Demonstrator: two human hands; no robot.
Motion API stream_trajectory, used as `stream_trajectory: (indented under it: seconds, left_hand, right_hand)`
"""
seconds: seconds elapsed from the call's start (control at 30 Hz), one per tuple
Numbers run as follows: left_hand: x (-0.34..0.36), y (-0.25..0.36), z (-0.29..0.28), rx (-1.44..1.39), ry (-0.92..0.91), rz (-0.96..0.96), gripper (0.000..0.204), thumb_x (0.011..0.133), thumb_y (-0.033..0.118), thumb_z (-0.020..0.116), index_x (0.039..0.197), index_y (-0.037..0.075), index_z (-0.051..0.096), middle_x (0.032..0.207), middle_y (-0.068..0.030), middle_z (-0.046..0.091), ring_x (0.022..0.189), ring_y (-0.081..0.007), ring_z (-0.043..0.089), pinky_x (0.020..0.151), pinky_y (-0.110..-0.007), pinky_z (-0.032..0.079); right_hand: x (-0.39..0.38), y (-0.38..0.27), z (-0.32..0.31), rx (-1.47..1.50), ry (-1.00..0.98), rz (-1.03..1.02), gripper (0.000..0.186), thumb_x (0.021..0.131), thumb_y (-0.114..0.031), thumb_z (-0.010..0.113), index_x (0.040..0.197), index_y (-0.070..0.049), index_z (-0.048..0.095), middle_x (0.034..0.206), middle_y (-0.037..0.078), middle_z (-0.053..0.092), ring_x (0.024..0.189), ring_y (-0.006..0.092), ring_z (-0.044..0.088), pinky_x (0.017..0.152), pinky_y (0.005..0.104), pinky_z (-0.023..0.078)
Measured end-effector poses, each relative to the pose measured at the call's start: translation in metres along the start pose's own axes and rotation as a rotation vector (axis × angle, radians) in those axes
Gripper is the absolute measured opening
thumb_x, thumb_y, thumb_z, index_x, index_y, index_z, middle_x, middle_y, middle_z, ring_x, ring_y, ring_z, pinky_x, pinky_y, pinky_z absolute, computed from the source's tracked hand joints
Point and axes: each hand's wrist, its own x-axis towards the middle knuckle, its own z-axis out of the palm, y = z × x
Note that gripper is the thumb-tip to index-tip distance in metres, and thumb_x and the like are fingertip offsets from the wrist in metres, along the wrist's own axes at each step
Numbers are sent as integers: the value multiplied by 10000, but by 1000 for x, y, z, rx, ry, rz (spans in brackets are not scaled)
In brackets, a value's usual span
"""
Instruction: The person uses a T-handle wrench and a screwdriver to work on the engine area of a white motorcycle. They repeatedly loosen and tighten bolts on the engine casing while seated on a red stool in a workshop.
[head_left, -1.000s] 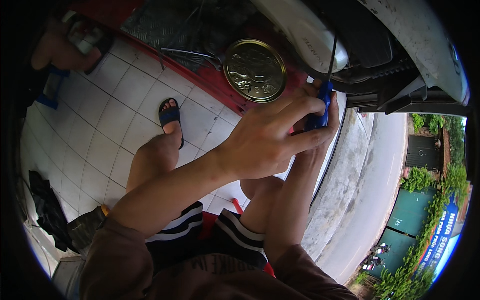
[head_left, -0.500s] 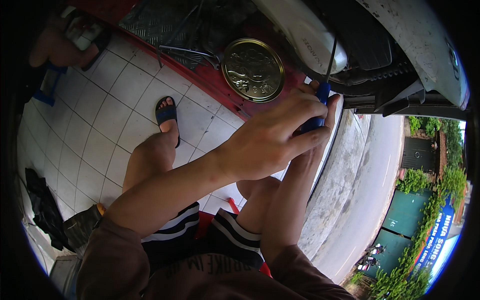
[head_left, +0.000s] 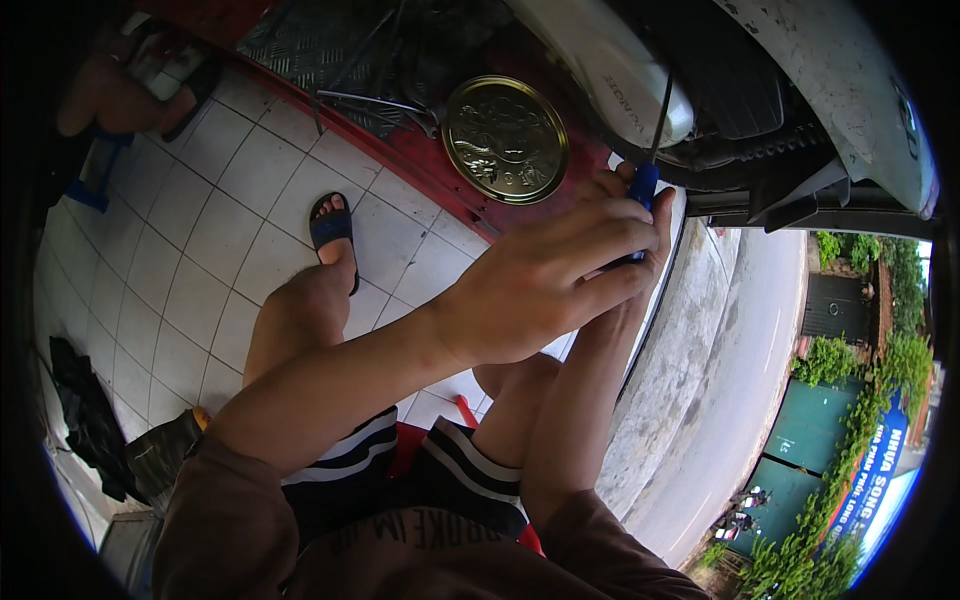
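A blue-handled screwdriver (head_left: 645,185) points away from me. Its thin dark shaft reaches up against the white side cover (head_left: 655,115) of a motorbike; where the tip ends is hard to make out. My left hand (head_left: 560,270) lies over the handle, fingers bent round its near part. Behind it is my right hand (head_left: 663,215), mostly hidden, with fingers showing on both sides of the handle, closed about it. To the left of my hands, a round gold embossed tin lid (head_left: 505,140) rests on the red platform.
The red platform (head_left: 400,175) carries metal rods or wrenches (head_left: 375,103) near its edge. The motorbike's dark underparts and spring (head_left: 760,150) are right of the screwdriver. Another person's leg (head_left: 120,100) and a blue stool (head_left: 92,185) are at far left. A road (head_left: 735,370) runs at right.
My left fingers have closed and shifted slightly over the screwdriver handle, covering more of it. The screwdriver stays in nearly the same place.
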Motion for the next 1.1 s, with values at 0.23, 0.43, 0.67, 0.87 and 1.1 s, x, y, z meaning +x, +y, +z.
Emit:
stream_trajectory:
  seconds: [0.23,0.43,0.67,0.87,1.1]
  left_hand:
    - [3,2,2,-33,114,-146,336,645,-58,701,966,7,623,1036,-127,570,1010,-312,591,867,-414,515]
    - [0,-2,-2,-29,25,-60,269,655,-93,672,902,-5,614,1065,-139,571,1070,-336,569,873,-423,510]
    - [4,2,4,48,43,-111,283,655,-74,684,923,8,638,1097,-131,559,1079,-330,566,871,-414,508]
    - [1,-1,-3,-57,67,-87,302,653,-72,686,940,12,644,1074,-123,572,1072,-305,574,882,-390,510]
    - [0,0,1,-25,-11,-45,312,648,-76,689,943,13,641,1112,-129,562,1061,-314,575,862,-399,514]
  right_hand:
    - [-1,9,14,74,128,-91,361,951,-251,543,1216,-12,485,1010,74,569,919,179,572,835,300,491]
    - [3,9,9,-148,277,-52,535,890,-452,619,1217,-43,511,992,58,583,926,159,585,824,305,499]
    - [-1,11,11,-46,191,-118,438,915,-310,617,1236,-47,476,1010,69,577,949,160,570,849,304,492]
    - [1,9,7,44,122,-69,463,922,-310,606,1261,-39,446,988,59,564,954,151,541,857,296,473]
    - [2,13,-3,43,60,-83,375,962,-327,531,1215,-52,497,947,61,556,900,157,546,760,301,497]
